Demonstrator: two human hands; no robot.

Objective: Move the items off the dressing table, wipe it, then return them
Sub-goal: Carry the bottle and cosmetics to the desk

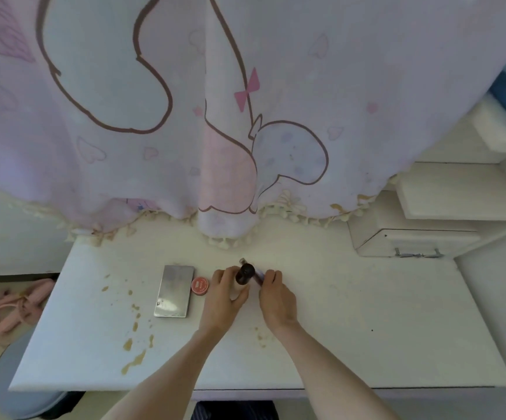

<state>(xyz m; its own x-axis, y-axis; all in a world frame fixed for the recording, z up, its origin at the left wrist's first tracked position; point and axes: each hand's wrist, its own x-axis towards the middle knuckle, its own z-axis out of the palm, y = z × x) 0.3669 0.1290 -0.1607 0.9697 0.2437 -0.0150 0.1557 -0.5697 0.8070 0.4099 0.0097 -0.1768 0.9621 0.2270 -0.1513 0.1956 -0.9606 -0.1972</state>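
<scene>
On a stained white bench (366,313), the left hand (226,301) grips a dark-capped bottle (243,275). The right hand (276,298) pinches a small tube (258,275) beside it. A silver palette (175,291) and red tin (200,285) lie left.

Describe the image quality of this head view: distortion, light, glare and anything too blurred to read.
Head view: wide-angle lens bends the table edges and curtain hem outward; soft, even daylight, faint shadows only; the silver case mirrors light as a pale sheen; the red tin's lettering is too blurred to read; the left hand and right hand hide most of the dark-capped bottle.
</scene>
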